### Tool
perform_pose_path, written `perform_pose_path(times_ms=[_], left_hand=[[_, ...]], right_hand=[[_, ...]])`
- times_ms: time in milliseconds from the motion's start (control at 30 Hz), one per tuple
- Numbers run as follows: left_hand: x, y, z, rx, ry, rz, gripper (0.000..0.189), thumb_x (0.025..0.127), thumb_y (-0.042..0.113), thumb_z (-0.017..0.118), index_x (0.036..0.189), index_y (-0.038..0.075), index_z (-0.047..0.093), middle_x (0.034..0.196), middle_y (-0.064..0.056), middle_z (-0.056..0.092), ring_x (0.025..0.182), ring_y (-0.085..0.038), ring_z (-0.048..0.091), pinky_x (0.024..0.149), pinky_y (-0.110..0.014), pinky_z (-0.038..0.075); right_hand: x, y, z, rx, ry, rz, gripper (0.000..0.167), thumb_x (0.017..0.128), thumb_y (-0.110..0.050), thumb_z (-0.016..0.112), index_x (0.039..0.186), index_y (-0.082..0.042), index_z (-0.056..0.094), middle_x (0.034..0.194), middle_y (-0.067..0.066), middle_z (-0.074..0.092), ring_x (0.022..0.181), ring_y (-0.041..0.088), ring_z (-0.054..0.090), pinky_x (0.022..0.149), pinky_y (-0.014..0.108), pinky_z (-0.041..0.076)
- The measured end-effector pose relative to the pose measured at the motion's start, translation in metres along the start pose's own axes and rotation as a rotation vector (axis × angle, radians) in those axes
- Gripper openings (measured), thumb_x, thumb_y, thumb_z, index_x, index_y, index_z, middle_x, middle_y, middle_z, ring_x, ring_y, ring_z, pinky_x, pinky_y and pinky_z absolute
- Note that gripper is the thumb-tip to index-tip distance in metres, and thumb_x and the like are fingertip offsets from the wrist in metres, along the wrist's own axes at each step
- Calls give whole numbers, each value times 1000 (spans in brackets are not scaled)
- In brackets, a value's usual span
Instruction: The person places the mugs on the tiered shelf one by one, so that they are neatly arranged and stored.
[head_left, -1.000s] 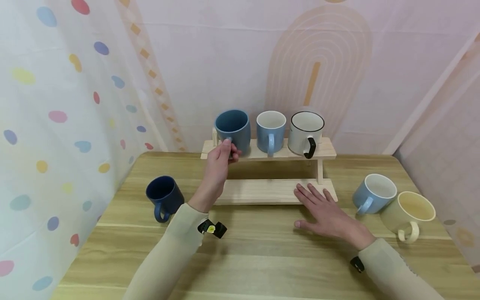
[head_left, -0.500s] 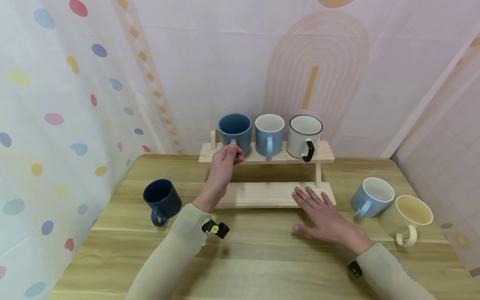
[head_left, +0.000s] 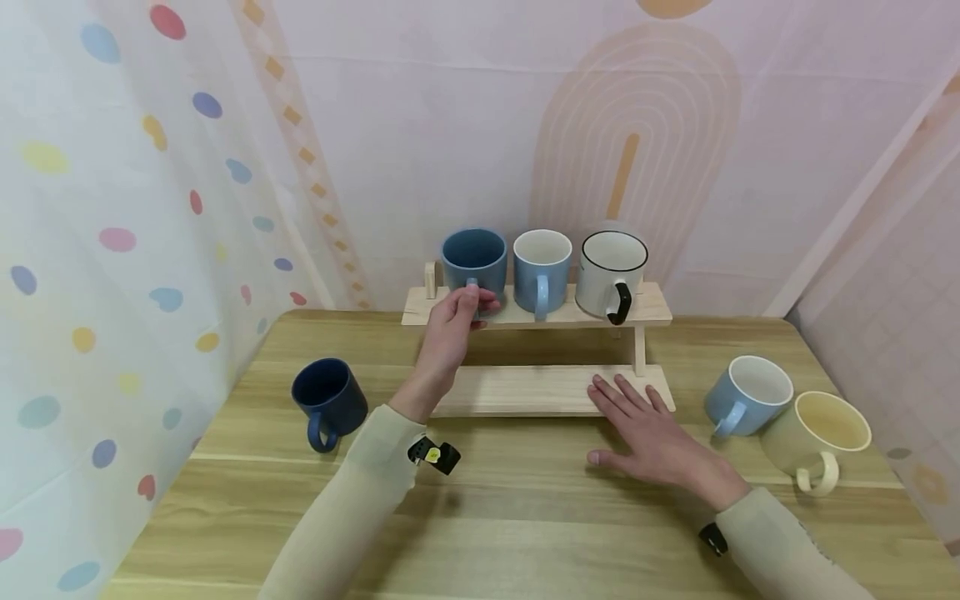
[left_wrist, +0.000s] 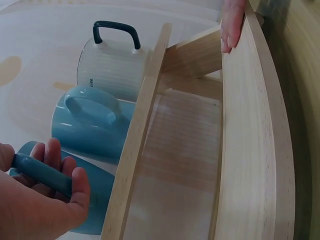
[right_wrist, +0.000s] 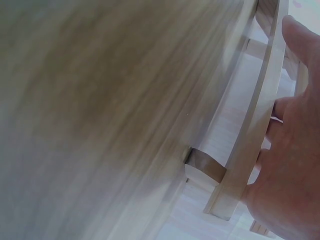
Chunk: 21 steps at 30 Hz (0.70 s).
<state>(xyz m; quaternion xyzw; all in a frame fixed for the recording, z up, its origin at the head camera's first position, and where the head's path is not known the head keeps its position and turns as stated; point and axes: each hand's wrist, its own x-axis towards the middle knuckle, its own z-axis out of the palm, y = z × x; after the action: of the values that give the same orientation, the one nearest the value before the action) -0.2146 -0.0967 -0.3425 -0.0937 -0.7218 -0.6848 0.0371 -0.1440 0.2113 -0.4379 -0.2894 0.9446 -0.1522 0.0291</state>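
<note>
Plainly, your left hand [head_left: 450, 325] gripped the wide blue mug [head_left: 487, 273] by its handle [left_wrist: 42, 174] on the upper shelf [head_left: 570, 317]; your right hand [head_left: 645, 433] lay straight-fingered on the lower shelf [head_left: 521, 390].

Teal mug [head_left: 487, 273] partly hidden, right hand [right_wrist: 292, 155] cropped, tabletop [right_wrist: 85, 100] blurred

A seemingly wooden table [head_left: 517, 517] bears a rack [head_left: 517, 389] and three mugs [head_left: 342, 406].

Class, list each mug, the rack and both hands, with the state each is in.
Rack: standing on table
Teal mug: upright, held
Blue mug on rack: upright
White mug: upright on rack
Navy mug: upright on table
Blue mug on table: upright
Cream mug: upright on table
Left hand: gripping teal mug's handle
Right hand: spread, resting on rack
</note>
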Motion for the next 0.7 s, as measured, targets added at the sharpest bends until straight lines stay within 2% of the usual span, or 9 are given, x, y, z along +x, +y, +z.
perform_pose_path(times_ms=[233, 433, 600, 700], left_hand=[[1, -2, 1, 28, 3, 20, 46, 114, 36, 38, 124, -1, 64, 126, -17, 67, 120, -25, 60, 103, -42, 49], [1, -5, -2, 26, 16, 2, 46, 114, 36, 39, 125, -1, 64, 127, -16, 67, 121, -25, 59, 103, -43, 49], [-4, -6, -6, -13, 50, 25, 43, 114, 31, 43, 125, -5, 64, 130, -21, 65, 123, -30, 57, 104, -47, 49], [-9, -5, -11, 10, 80, 43, 41, 113, 28, 44, 129, -6, 62, 132, -21, 64, 122, -30, 56, 105, -49, 48]], right_hand=[[-1, 0, 1, 1, 0, 3, 92, 98, -61, 61, 164, -7, 28, 171, 12, 21, 157, 42, 13, 120, 71, 10], [-1, 0, 3, 1, 3, -4, 91, 98, -61, 61, 164, -6, 29, 171, 13, 21, 157, 42, 13, 120, 71, 11], [0, 0, 3, -6, 4, -4, 91, 98, -61, 61, 164, -6, 29, 171, 12, 21, 157, 42, 14, 120, 71, 11], [0, 0, 2, -7, 2, -1, 91, 98, -60, 61, 164, -6, 28, 171, 13, 21, 157, 42, 13, 120, 71, 11]])
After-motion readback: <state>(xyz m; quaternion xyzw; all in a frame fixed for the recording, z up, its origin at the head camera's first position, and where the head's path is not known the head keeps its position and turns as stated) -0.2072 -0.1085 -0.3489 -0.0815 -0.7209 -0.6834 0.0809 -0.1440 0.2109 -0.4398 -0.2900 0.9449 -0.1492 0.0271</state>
